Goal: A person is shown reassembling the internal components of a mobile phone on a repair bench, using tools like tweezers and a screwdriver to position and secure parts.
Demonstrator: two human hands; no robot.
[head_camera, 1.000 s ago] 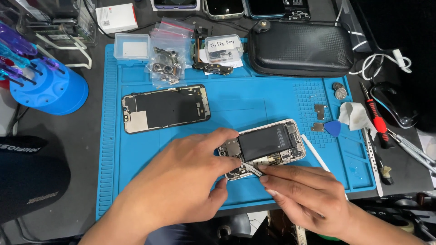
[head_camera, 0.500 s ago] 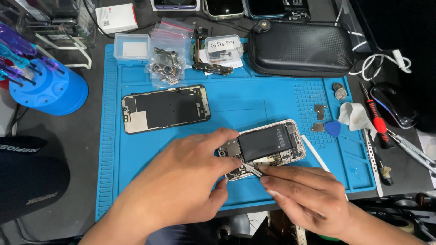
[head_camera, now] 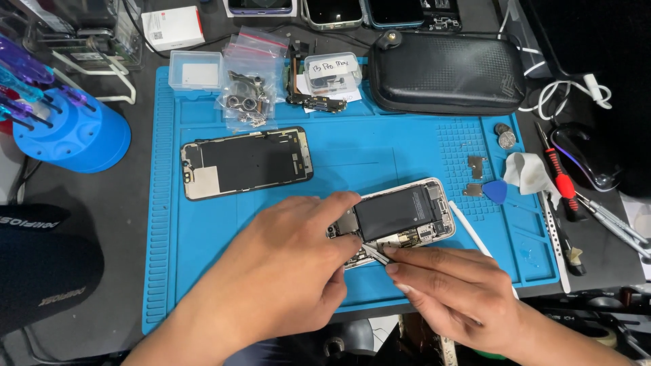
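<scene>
On the blue silicone work mat point(head_camera: 407, 146) | I see opened silver-framed phone body point(head_camera: 400, 215) near front edge | left hand point(head_camera: 285, 271) fingers curled, steadying its end | right hand point(head_camera: 451, 288) pinching thin metal tweezers point(head_camera: 377, 253) over its circuit board

Dark worktable point(head_camera: 122, 203), evenly lit
</scene>
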